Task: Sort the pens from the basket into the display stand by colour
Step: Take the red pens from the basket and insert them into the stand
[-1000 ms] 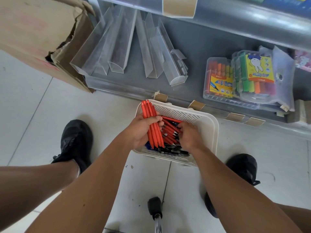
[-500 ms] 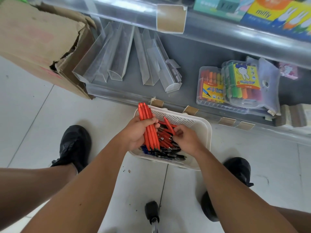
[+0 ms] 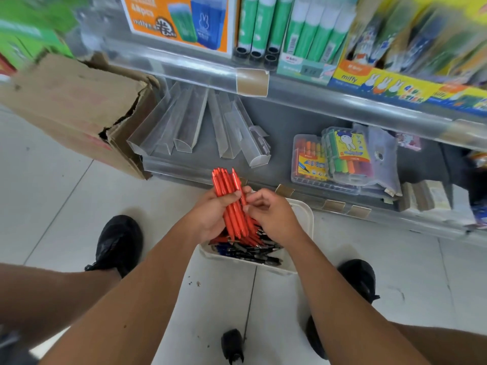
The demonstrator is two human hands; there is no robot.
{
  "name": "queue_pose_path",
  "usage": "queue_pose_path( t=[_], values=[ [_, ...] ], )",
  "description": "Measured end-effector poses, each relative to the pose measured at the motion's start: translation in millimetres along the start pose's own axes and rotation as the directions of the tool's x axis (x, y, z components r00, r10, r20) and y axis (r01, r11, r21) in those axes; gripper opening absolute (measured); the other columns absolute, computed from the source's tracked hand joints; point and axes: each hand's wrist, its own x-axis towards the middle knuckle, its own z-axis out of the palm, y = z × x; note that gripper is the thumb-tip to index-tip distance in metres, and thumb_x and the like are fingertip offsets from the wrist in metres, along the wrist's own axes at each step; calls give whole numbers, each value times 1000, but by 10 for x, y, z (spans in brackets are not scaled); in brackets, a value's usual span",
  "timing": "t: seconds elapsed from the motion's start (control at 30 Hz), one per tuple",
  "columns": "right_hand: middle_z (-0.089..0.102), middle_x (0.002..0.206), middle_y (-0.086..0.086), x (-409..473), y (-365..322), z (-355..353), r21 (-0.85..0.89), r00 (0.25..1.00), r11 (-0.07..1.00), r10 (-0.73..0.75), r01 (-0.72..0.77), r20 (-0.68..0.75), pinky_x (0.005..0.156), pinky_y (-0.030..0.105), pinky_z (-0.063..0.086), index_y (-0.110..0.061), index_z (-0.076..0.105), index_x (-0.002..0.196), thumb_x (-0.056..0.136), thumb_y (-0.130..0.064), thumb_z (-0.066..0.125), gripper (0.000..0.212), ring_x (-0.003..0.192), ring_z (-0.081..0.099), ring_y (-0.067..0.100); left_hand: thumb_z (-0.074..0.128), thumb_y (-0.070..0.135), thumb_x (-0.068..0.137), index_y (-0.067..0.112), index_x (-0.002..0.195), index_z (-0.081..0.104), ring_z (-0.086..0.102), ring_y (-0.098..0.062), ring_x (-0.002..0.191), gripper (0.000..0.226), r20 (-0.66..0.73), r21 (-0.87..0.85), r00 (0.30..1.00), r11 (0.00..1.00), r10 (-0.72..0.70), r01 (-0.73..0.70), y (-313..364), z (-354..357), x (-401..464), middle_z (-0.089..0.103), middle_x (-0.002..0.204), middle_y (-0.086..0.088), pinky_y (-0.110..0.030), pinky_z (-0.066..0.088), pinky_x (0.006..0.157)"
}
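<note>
I read the bundle of red pens as the colour being gathered; it stands upright just above the white basket, clenched in the left hand so the caps line up; the right hand pinches one more red pen against the bundle, I judge to add it; blue and black pens lie in the basket's near end, unsorted; beyond the basket, clear plastic troughs lie on the bottom shelf, perhaps the stand's slots.

Bright even light, motion-blurred upper corners, wide-angle bowing at edges.
</note>
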Motion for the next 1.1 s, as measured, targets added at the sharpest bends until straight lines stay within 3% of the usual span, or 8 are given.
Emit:
queue_pose_path(
  t=[0.13,0.3,0.37,0.47,0.57,0.73,0.97,1.1],
  values=[
    [73,94,-7,-86,-87,61,-53,997,997,-59,56,-52,86,32,55,-19,69,88,88,-13,69,7,88,69,8,54,5,96,2,131,54,65,-28,111,35,-3,26,1000,999,26,-26,63,21,-62,67,120,-12,-43,51,97],
    [72,109,-13,-168,-270,67,-35,997,996,-76,76,4,91,14,48,-20,74,110,92,-12,64,22,100,65,-3,53,9,98,0,119,55,69,-16,80,22,-124,38,978,986,169,-165,143,91,-113,67,91,-6,-28,58,68],
    [73,106,-12,-178,-378,50,-14,994,995,-103,102,-47,91,17,50,-20,75,108,92,-13,63,22,98,66,-2,53,11,99,2,108,56,69,-15,77,14,-127,67,967,974,223,-216,215,142,-148,66,87,-5,-27,58,67],
    [74,96,-11,-181,-576,-5,35,977,986,-159,166,-144,87,24,53,-21,76,96,92,-11,61,18,91,68,2,51,9,99,4,101,58,69,-17,76,9,-63,133,952,948,301,-291,413,276,-239,67,85,-4,-28,58,67],
    [72,89,-11,-182,-811,-84,75,952,968,-218,238,-215,82,27,55,-24,72,86,93,-12,59,19,85,68,7,51,3,98,-2,111,56,70,-18,79,14,20,151,933,921,360,-359,680,434,-356,68,90,-8,-29,59,67],
    [72,86,-8,-216,-1302,-257,126,894,912,-344,391,-288,76,19,53,-21,70,84,94,-4,58,23,83,68,7,51,0,97,-7,121,54,72,-15,81,25,120,173,887,870,447,-462,1150,662,-544,71,91,-8,-27,57,66],
    [71,83,-18,-255,-2031,-488,92,829,855,-461,510,-316,75,13,49,-27,68,84,95,-7,57,24,81,66,0,49,1,97,-1,101,63,73,-16,76,15,198,163,815,802,544,-575,1816,1009,-810,74,80,-5,-27,58,65],
    [71,82,-16,-232,-2484,-663,53,770,805,-543,591,-336,74,13,49,-27,67,83,94,-2,56,30,81,66,1,50,2,97,-5,106,61,72,-20,77,17,237,159,772,761,590,-629,2221,1236,-973,73,84,-9,-32,59,65]
  ],
)
